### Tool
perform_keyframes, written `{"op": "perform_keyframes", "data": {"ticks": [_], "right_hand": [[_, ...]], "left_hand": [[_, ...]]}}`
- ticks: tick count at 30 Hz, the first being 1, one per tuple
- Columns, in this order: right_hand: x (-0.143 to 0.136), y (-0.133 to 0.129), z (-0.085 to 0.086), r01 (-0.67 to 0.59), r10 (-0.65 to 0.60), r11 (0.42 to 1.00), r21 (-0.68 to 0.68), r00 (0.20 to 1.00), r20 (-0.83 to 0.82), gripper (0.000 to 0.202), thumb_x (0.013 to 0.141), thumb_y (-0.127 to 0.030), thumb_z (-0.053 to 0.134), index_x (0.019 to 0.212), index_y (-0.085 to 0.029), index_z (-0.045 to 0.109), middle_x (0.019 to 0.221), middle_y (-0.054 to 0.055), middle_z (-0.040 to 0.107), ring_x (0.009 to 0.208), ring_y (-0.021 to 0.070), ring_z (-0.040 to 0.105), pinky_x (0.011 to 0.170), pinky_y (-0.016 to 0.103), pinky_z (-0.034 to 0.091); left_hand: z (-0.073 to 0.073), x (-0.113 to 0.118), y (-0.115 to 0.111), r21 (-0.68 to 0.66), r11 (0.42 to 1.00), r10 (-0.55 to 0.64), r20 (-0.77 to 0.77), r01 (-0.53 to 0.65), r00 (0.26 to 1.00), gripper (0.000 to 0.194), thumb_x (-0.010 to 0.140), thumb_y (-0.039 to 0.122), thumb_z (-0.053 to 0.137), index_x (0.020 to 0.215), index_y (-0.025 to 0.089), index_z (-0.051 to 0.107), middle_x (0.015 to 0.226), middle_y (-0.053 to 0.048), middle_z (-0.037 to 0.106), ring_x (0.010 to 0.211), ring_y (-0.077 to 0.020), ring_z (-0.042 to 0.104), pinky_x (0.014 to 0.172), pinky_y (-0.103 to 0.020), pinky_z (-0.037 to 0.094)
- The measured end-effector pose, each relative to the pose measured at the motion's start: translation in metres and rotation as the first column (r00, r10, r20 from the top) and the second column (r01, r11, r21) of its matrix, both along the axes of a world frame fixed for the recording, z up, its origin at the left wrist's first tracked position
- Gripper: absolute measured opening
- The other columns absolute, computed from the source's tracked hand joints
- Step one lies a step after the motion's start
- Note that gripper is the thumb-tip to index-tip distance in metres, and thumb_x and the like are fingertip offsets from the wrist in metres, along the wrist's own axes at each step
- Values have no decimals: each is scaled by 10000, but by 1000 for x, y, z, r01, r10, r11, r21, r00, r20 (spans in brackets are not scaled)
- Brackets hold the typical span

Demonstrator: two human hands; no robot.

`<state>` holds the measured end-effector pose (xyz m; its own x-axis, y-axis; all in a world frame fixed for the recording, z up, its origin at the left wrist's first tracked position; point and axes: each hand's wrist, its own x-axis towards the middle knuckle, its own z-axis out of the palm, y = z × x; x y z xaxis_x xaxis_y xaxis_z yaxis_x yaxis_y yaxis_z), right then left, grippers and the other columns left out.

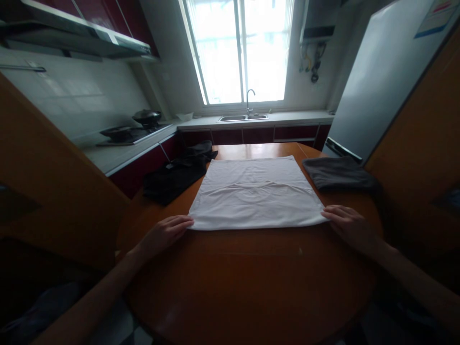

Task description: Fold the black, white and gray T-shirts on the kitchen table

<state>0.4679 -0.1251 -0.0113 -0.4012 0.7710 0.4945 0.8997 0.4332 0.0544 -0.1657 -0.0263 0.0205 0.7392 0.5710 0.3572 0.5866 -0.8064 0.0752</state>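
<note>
A white T-shirt (255, 203) lies folded into a wide, flat shape on the wooden table, with faint curved creases across its middle. At its near left corner my left hand (170, 229) pinches the cloth between thumb and fingers. The near right corner is gripped by my right hand (347, 221) in the same way. Between the two hands the near edge runs almost straight. Both thumbs are partly hidden.
The round wooden table (247, 278) has dark garments (179, 172) at its back left and a folded grey cloth (334, 173) at its back right. Beyond stand a counter with a sink (233, 118), a stove with pans (146, 116), and a fridge (381, 72).
</note>
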Motion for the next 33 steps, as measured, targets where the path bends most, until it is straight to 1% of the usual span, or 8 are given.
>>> {"op": "perform_keyframes", "data": {"ticks": [5, 10, 17, 22, 27, 31, 32, 33], "right_hand": [[8, 0, -2, -42, 40, 999, -15, 992, -120, 286, 993, -254, 499, 1166, -251, 727, 1222, 74, 722, 1157, 273, 648, 1001, 465, 514], [14, -7, 8, -128, 107, 989, -80, 968, -226, 274, 964, -283, 545, 1144, -278, 752, 1209, 71, 728, 1159, 273, 654, 1007, 470, 534], [13, -44, 38, -255, 136, 940, -227, 889, -438, 245, 955, -350, 590, 1101, -287, 775, 1186, 93, 722, 1122, 273, 673, 963, 418, 572], [10, -64, 78, -360, 106, 865, -350, 813, -573, 304, 936, -497, 611, 1043, -275, 788, 1119, 104, 725, 1047, 300, 691, 896, 395, 577], [6, -77, 113, -445, 87, 805, -392, 742, -665, 407, 928, -611, 549, 968, -279, 780, 1015, 99, 717, 946, 315, 681, 810, 402, 572], [8, -77, 120, -442, 95, 853, -278, 656, -749, 393, 945, -584, 489, 869, -311, 760, 900, 130, 693, 860, 329, 659, 740, 444, 561], [8, -74, 120, -422, 85, 871, -251, 633, -770, 391, 942, -581, 489, 839, -315, 757, 870, 141, 686, 841, 336, 654, 727, 458, 556], [7, -69, 120, -402, 71, 886, -233, 612, -787, 387, 933, -580, 498, 816, -314, 754, 849, 147, 681, 827, 339, 651, 713, 466, 549]], "left_hand": [[1, 0, -4, -27, 999, 35, 54, -34, 998, 283, 1003, 270, 508, 1157, 233, 742, 1183, -77, 738, 1095, -224, 704, 984, -355, 573], [12, -4, -20, -68, 996, 60, 109, -53, 992, 248, 976, 292, 550, 1100, 227, 756, 1127, -80, 749, 994, -199, 726, 899, -268, 578], [45, -11, -65, -272, 962, 25, 149, 16, 989, 254, 947, 226, 587, 1121, 279, 763, 1044, -51, 746, 917, -188, 723, 805, -226, 567], [73, -22, -88, -443, 897, 76, 187, 15, 979, 244, 954, 190, 576, 1093, 271, 759, 980, -57, 723, 853, -187, 695, 760, -251, 552], [98, -35, -104, -524, 846, 120, 368, 99, 922, 169, 966, 338, 594, 960, 277, 752, 830, -43, 680, 719, -184, 642, 628, -270, 521], [108, -45, -102, -552, 816, 99, 422, 170, 901, 322, 951, 527, 579, 831, 285, 756, 686, -24, 631, 610, -162, 554, 551, -293, 462], [108, -47, -98, -541, 822, 84, 424, 178, 902, 379, 946, 578, 557, 819, 281, 756, 668, -25, 624, 597, -157, 537, 545, -298, 448], [107, -49, -91, -491, 860, 73, 390, 140, 918, 470, 954, 637, 489, 812, 275, 753, 649, -27, 613, 585, -151, 521, 540, -301, 438]]}}
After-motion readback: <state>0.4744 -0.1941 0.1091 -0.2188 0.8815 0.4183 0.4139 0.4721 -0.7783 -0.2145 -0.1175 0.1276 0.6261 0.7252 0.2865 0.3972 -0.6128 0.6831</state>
